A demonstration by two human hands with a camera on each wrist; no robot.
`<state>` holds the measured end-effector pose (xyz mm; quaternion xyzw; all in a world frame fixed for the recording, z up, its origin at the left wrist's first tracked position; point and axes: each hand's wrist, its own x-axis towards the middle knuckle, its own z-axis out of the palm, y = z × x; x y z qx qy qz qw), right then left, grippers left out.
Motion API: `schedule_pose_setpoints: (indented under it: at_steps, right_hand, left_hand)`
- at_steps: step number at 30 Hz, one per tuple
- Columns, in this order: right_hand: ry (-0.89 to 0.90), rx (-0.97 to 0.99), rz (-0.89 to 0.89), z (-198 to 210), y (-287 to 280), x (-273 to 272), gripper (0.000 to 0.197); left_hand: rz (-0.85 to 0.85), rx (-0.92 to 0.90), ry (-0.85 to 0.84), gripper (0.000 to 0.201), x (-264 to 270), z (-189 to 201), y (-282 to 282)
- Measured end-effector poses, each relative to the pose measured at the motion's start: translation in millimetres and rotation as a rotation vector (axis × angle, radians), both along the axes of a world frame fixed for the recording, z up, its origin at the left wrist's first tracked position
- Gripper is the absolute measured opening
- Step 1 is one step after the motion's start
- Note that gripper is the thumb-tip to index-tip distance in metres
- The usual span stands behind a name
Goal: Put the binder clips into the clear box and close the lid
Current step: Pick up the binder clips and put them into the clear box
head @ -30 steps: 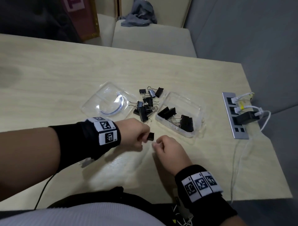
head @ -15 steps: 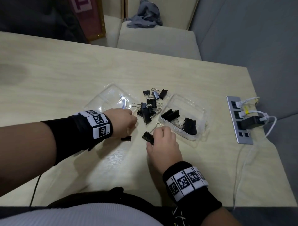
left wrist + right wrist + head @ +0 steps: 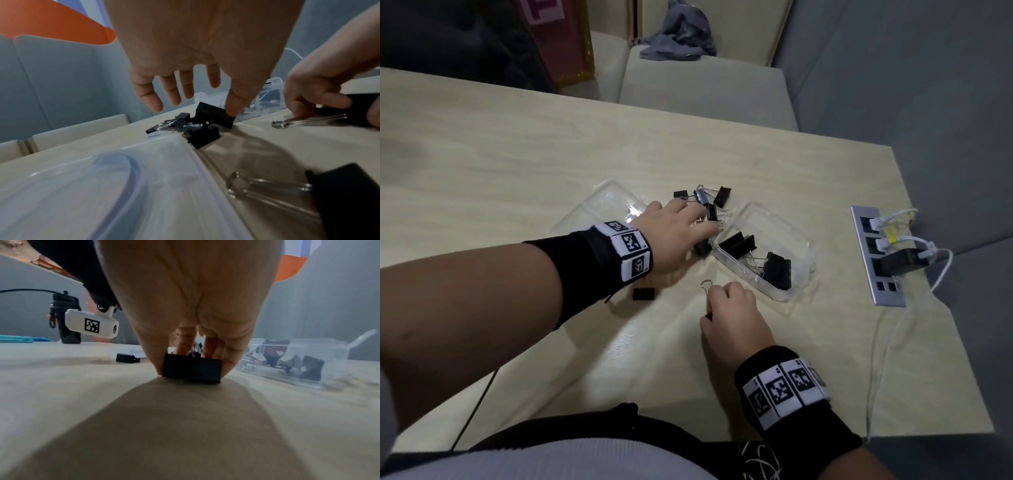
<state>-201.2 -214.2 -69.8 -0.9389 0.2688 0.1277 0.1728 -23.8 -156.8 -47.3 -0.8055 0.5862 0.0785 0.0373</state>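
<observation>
Several black binder clips [image 3: 709,202] lie in a pile between the clear lid [image 3: 599,205] and the clear box [image 3: 801,240], which holds several more. My left hand [image 3: 702,222] reaches over the pile with fingers spread. In the left wrist view the left hand [image 3: 195,100] has its thumb touching one black clip [image 3: 213,115]. My right hand [image 3: 719,301] pinches a binder clip [image 3: 192,369] by its black body against the table; its wire handle [image 3: 705,284] sticks out forward. Another clip [image 3: 643,293] lies loose under my left wrist.
A grey power strip [image 3: 876,257] with white cables and a black plug sits near the table's right edge. Beige seat cushions [image 3: 705,92] stand beyond the far edge. In the right wrist view, a dark bottle [image 3: 65,321] stands at the left.
My left hand let go of its clip and moved forward onto the pile. My right hand took hold of a clip and keeps it low on the table.
</observation>
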Motion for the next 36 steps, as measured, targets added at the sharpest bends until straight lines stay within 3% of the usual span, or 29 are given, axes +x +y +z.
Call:
schedule_pose_setpoints:
  at_steps: [3,7,9,12,18,24,30,36]
  right_hand:
    - [-0.211,0.044,-0.040,13,-10,-4,0.017]
    - [-0.497,-0.040,-0.158,29,-36,-7,0.018]
    - [-0.479,-0.079,-0.240,31,-56,-7,0.020]
    - [-0.293,-0.097,-0.324,25,-80,-10,0.031]
    - [-0.127,-0.101,-0.219,8,-79,-15,0.049]
    - [-0.135,-0.071,-0.135,11,-70,-22,0.048]
    - [-0.153,-0.021,-0.083,15,-64,-27,0.043]
    - [-0.236,0.026,-0.126,17,-63,-30,0.047]
  left_hand:
    - [-0.065,0.031,-0.034,0.054,-4,-5,-4]
    - [-0.081,0.108,-0.035,0.052,-5,-2,-8]
    - [-0.113,0.143,-0.059,0.043,-6,-3,-6]
    - [-0.136,0.188,-0.067,0.038,-9,-6,0]
    - [-0.128,0.203,-0.004,0.037,-7,-2,3]
    - [-0.112,0.295,0.108,0.039,-4,-4,11]
    - [0.118,0.221,0.352,0.027,-10,-4,14]
    - [0.210,0.151,0.325,0.008,-6,10,7]
